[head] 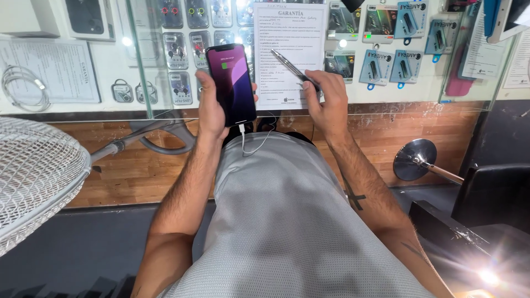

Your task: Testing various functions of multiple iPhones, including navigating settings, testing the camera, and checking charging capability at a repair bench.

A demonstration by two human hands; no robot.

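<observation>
My left hand (208,107) holds a dark smartphone (232,83) upright over the glass counter, its purple screen lit with a green charging icon. A white cable (249,142) hangs from the phone's bottom edge. My right hand (328,99) grips a pen (290,67) with a silver shaft, its tip resting on a white printed sheet (290,52) that lies on the glass. The two hands are close together, the phone just left of the sheet.
Under the glass counter (386,94) lie packaged phone accessories (389,63) and camera lens protectors. Another printed sheet (52,69) and a coiled white cable (22,88) sit at left. A white fan grille (38,176) stands at lower left, a black chair (491,198) at right.
</observation>
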